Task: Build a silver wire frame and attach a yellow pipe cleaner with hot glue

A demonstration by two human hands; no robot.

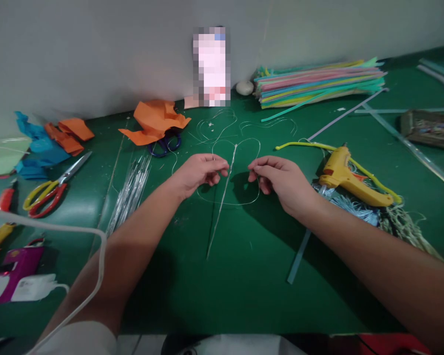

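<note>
A thin silver wire (pixel 229 202) is bent into a heart-like loop over the green table (pixel 244 276), with a straight twisted stem (pixel 222 202) running down its middle towards me. My left hand (pixel 200 172) pinches the left side of the loop with closed fingers. My right hand (pixel 277 180) pinches the right side of the loop, fingers curled shut. Both hands hover just above the table, about a hand's width apart.
A yellow glue gun (pixel 350 180) lies right of my right hand. Red-and-yellow scissors (pixel 54 187) and a bundle of wires (pixel 131 190) lie on the left. Orange paper (pixel 155 121), blue paper (pixel 37 145), blue-handled scissors (pixel 166 144) and stacked coloured straws (pixel 318 81) sit farther back.
</note>
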